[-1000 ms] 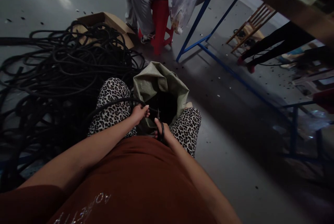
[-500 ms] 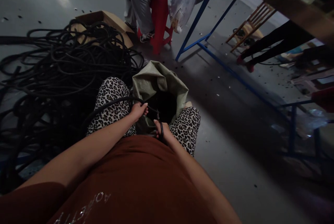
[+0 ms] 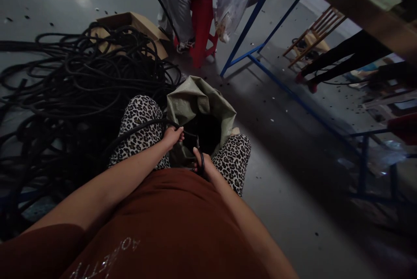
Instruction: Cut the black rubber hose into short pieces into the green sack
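Observation:
Over the near rim of an olive-green sack [image 3: 188, 94], my left hand [image 3: 173, 136] is closed around a black rubber cord [image 3: 143, 125]. That cord runs across my left thigh, and its free end juts past my fingers toward the right. Black-handled scissors [image 3: 202, 162] are in my right hand [image 3: 201, 160], their short blades pointing up beside the cord's end. Whether the blades touch the cord I cannot tell. The inside of the sack, held between my knees, is too dark to make out.
A big tangle of black cord [image 3: 74, 75] lies on the floor at left, against an open cardboard box [image 3: 148, 27]. Ahead, a person sits on a red stool [image 3: 201, 31], holding a cord. A blue-legged table [image 3: 250, 23] stands at right. Small dark bits dot the floor.
The view has shifted slightly. My hands stay nearly in place, the scissors still by the cord's end. The seated person's cord now hangs down lower.

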`<state>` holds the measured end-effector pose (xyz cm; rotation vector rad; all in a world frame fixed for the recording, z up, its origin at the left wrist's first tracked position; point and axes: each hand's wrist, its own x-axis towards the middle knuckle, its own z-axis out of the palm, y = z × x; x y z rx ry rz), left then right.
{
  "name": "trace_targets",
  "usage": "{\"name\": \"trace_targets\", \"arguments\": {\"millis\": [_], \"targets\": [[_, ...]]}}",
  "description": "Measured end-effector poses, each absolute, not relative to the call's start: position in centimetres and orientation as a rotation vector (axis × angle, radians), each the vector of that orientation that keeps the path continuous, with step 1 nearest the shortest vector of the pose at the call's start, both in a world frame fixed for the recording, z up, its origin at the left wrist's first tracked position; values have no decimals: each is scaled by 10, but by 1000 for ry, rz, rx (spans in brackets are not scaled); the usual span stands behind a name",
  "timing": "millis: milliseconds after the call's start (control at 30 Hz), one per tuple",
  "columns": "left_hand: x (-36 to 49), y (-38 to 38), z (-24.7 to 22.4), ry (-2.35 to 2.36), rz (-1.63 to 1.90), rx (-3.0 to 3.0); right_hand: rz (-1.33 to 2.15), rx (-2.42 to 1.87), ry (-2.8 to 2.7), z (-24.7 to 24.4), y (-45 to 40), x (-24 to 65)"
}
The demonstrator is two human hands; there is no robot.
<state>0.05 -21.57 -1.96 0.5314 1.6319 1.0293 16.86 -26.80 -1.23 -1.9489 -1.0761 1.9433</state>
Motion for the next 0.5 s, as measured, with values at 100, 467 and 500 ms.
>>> {"name": "trace_targets", "arguments": {"millis": [100,467,500], "targets": [[-1,-214,-20,1654,1035,511,1999,-1905,-1034,-11,-268,169],[2,-215,-12,1626,991,475,2072,-1904,-1063,-19,-267,167],[2,-216,-11,1624,986,476,2063,-1887,-1072,-21,-267,168]]}}
